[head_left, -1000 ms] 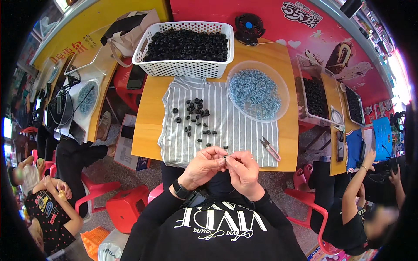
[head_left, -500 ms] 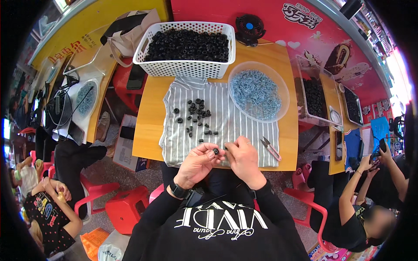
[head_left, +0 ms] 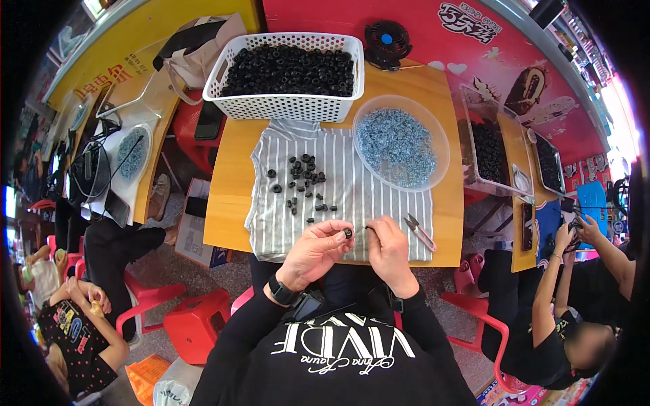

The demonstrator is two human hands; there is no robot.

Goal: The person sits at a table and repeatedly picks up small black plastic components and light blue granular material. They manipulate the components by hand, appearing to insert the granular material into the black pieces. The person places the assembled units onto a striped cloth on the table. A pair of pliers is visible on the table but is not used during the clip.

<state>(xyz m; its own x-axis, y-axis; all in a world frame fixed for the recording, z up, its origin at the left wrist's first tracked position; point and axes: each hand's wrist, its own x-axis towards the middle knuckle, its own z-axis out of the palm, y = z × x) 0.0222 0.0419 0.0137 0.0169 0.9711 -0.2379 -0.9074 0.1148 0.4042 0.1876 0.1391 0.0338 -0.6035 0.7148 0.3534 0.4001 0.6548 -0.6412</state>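
Note:
Near the table's front edge, my left hand (head_left: 313,252) pinches a small black ring-shaped part (head_left: 348,233) between thumb and fingers, its hole showing. Just to the right, a little apart, my right hand (head_left: 391,252) has thumb and fingertips pressed together; a dark bit shows at the tips, too small to name. Both hands are over a grey-and-white striped cloth (head_left: 271,227). Several loose black parts (head_left: 277,189) lie on the cloth beyond my left hand. To the right of my right hand lie thread snips (head_left: 421,233) with pinkish handles.
A white perforated basket (head_left: 284,108) full of black parts stands at the back of the table. Right of it are a round translucent tub (head_left: 442,159) of bluish small pieces and a black fan (head_left: 388,45). People sit at both sides; a red stool (head_left: 196,321) stands at lower left.
Both hands have shifted slightly right, and the gap between their fingertips is a little wider. The black part stays in my left hand. On the right, another person's hands have moved.

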